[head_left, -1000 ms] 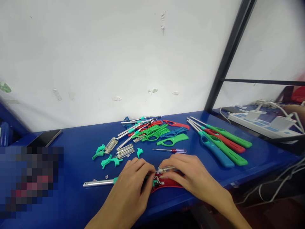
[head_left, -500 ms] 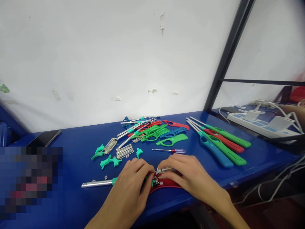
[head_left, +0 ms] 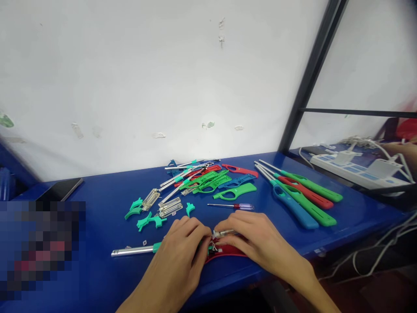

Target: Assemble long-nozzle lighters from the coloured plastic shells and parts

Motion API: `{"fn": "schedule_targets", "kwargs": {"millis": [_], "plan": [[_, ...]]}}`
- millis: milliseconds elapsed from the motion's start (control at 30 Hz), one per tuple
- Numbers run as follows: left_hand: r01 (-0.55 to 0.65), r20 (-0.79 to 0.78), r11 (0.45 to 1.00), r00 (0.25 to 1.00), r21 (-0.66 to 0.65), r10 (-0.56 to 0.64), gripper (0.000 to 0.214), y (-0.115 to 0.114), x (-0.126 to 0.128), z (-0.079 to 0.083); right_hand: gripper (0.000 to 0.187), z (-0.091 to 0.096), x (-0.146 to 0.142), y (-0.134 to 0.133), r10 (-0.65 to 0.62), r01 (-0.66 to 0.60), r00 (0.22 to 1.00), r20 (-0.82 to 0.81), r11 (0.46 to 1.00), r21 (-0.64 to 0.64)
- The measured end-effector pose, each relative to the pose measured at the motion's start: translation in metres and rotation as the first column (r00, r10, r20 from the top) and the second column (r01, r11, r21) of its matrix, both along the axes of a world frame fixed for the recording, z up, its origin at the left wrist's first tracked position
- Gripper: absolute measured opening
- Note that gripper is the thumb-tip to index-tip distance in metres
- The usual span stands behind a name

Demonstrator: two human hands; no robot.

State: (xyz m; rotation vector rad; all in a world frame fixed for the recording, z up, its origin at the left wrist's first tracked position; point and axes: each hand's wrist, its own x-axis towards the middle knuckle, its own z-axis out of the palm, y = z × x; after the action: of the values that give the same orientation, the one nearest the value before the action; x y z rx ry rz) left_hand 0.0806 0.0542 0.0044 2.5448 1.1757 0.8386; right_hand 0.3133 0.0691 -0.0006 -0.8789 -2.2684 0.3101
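Note:
A half-open gas lighter lies near the front edge of the blue table (head_left: 107,278): a red handle shell (head_left: 228,251) with a metal nozzle tube (head_left: 132,251) sticking out to the left. My left hand (head_left: 184,252) is closed over the joint between tube and shell. My right hand (head_left: 254,241) pinches a clear fuel tank (head_left: 223,233) over the red shell. Small wires and a teal piece (head_left: 213,249) show between my fingers.
Behind my hands lie a small red-handled screwdriver (head_left: 233,206), a pile of green, red and blue handle shells (head_left: 215,179), metal tubes, clear tanks (head_left: 169,207) and teal triggers (head_left: 148,221). Several finished lighters (head_left: 301,198) lie at the right. A phone (head_left: 60,189) sits far left, a power strip (head_left: 355,170) right.
Hardly anything has changed: both hands stay on the red lighter, and the fingers shifted only slightly.

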Motion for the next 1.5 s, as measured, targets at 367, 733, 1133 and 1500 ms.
{"fn": "schedule_targets", "kwargs": {"millis": [367, 733, 1133, 1500], "plan": [[0.020, -0.023, 1.000, 1.000, 0.000, -0.020, 0.023, 0.000, 0.000, -0.001, 0.016, 0.001, -0.001, 0.000, 0.015, -0.015, 1.000, 0.013, 0.999, -0.030], [-0.047, -0.041, 0.999, 0.998, 0.028, 0.048, 0.022, -0.005, 0.000, 0.002, 0.020, 0.006, 0.000, -0.002, -0.110, 0.113, 0.990, 0.083, 0.993, -0.035], [-0.014, -0.139, 1.000, 0.990, 0.023, 0.017, 0.021, -0.006, -0.002, 0.005, 0.019, 0.006, 0.004, -0.002, -0.082, 0.090, 0.994, 0.074, 0.989, -0.115], [0.004, -0.134, 1.000, 0.991, 0.006, -0.004, 0.020, -0.005, -0.001, 0.004, 0.024, 0.002, 0.011, -0.006, -0.043, 0.046, 0.998, 0.044, 0.996, -0.077]]}}
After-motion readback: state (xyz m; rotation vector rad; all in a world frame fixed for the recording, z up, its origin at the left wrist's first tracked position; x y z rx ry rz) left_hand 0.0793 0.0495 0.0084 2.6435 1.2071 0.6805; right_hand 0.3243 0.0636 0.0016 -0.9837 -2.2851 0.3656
